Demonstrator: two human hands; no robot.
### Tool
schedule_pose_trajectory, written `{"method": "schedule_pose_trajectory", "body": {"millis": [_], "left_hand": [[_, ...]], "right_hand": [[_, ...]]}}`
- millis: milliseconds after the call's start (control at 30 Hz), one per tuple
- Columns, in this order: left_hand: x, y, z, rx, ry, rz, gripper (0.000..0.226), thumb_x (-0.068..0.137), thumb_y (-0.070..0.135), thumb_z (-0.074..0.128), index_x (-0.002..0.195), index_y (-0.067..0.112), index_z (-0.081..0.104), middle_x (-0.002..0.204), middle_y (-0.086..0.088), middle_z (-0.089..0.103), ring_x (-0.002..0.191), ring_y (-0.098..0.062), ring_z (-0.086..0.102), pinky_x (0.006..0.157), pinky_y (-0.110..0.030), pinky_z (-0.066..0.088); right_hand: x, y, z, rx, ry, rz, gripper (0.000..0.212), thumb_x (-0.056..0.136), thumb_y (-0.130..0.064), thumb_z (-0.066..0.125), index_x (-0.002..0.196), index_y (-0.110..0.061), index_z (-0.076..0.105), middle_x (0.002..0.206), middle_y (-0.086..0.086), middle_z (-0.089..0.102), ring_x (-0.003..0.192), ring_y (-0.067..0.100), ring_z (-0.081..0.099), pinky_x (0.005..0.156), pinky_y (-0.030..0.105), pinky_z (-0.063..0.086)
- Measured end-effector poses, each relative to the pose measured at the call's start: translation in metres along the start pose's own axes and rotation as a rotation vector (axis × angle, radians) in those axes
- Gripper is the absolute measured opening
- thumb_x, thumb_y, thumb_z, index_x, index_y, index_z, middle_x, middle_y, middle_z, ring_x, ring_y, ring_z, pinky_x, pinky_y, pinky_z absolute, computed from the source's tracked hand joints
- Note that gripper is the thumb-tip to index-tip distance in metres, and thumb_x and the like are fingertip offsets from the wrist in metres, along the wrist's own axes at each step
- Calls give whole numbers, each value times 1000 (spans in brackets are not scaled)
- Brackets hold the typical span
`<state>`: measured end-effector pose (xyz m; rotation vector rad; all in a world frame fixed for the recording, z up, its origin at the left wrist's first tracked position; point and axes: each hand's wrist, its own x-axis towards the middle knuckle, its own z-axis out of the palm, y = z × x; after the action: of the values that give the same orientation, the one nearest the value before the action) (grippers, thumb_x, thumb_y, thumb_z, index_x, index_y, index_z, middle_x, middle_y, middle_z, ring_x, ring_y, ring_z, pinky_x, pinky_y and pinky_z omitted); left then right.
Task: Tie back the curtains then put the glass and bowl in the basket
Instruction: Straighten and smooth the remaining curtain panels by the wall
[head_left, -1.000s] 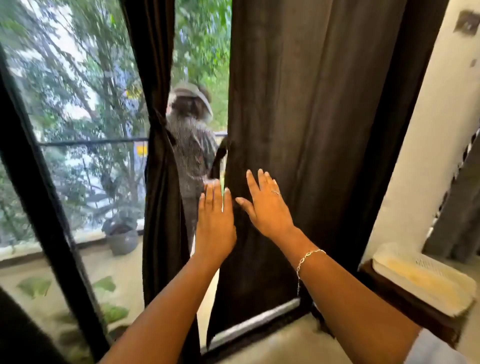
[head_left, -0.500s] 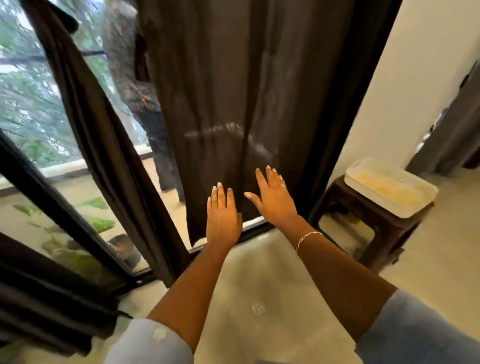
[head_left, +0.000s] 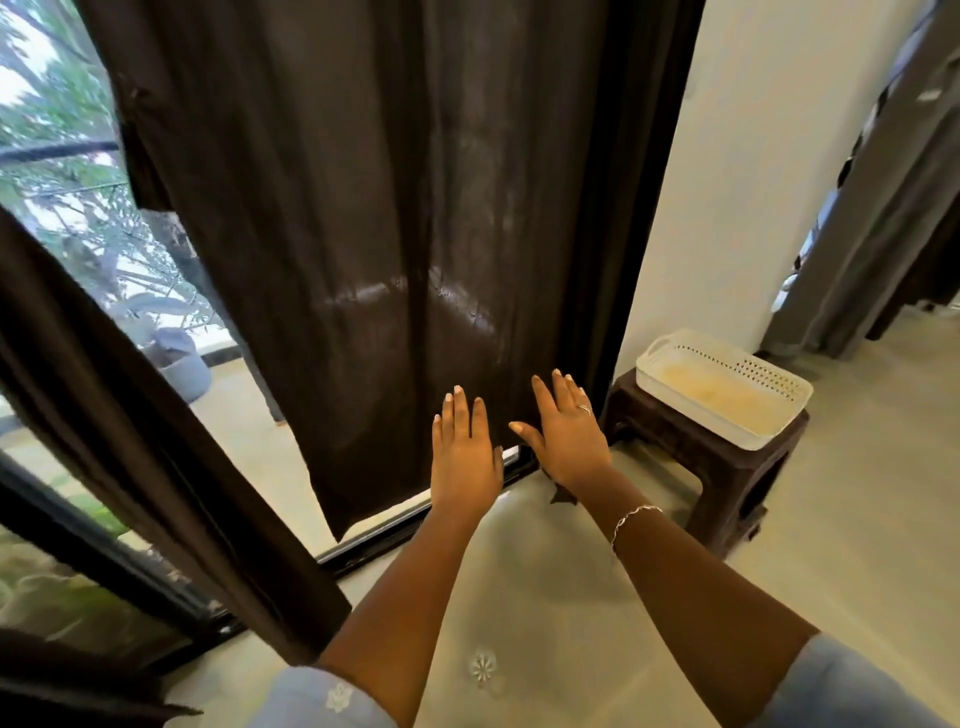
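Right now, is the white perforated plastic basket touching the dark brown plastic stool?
Touching. The head view shows the white perforated plastic basket sitting flat on the dark brown plastic stool, no gap beneath its base.

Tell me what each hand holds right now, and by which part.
Nothing is held. The left hand and the right hand are open, fingers straight, at the lower part of the dark brown curtain; neither grips the cloth.

Right curtain (head_left: 389, 208) top cut off; outdoor greenery (head_left: 47, 104) blurred.
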<state>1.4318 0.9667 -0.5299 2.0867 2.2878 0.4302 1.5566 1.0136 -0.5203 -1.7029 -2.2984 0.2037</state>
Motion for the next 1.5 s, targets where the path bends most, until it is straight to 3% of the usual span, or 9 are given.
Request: {"method": "schedule_pose_trajectory", "body": {"millis": [467, 967, 1100, 1233, 1400, 1500], "left_hand": [[119, -19, 0, 51, 45, 87, 62, 98, 30, 35, 148, 8, 4, 156, -17, -9, 145, -29, -9, 117, -41, -2], [215, -70, -15, 141, 225, 131, 65, 96, 24, 37, 147, 6, 1, 156, -17, -10, 145, -29, -9, 115, -39, -8], [236, -65, -18, 176, 310, 112, 68, 89, 24, 53, 145, 4, 19, 155, -19, 9, 144, -31, 9, 114, -40, 3], [259, -52, -26, 290, 361, 85, 79, 60, 27, 80, 130, 4, 50, 140, -19, 46, 130, -30, 44, 105, -44, 31], [312, -5, -57, 270, 535, 39, 85, 56, 22, 83, 130, 3, 48, 140, -21, 45, 130, -31, 43, 105, -45, 28], [341, 23, -88, 289, 646, 55, 74, 66, 20, 77, 131, 1, 47, 141, -22, 42, 132, -33, 40, 106, -48, 26]], "right_hand": [[116, 7, -5, 13, 73, -31, 65, 96, -47, 35, 149, -17, 13, 157, 12, 9, 146, 27, 3, 118, 35, 6], [227, -32, 1, 47, 170, -126, 64, 96, -40, 40, 148, -12, 14, 156, 14, 12, 146, 28, 5, 118, 35, 4], [252, -30, -6, 122, 255, -180, 62, 95, -32, 46, 147, -11, 20, 155, 16, 17, 145, 28, 9, 118, 34, 5], [280, -25, -25, 148, 388, -215, 60, 92, -28, 52, 144, -9, 29, 152, 18, 25, 143, 31, 18, 116, 35, 7], [329, -12, -70, 210, 510, -305, 60, 89, -24, 58, 142, -9, 33, 149, 18, 31, 141, 31, 25, 115, 36, 12], [354, -3, -102, 246, 570, -369, 61, 89, -21, 56, 143, -9, 31, 151, 17, 28, 142, 30, 21, 115, 35, 10]]}}
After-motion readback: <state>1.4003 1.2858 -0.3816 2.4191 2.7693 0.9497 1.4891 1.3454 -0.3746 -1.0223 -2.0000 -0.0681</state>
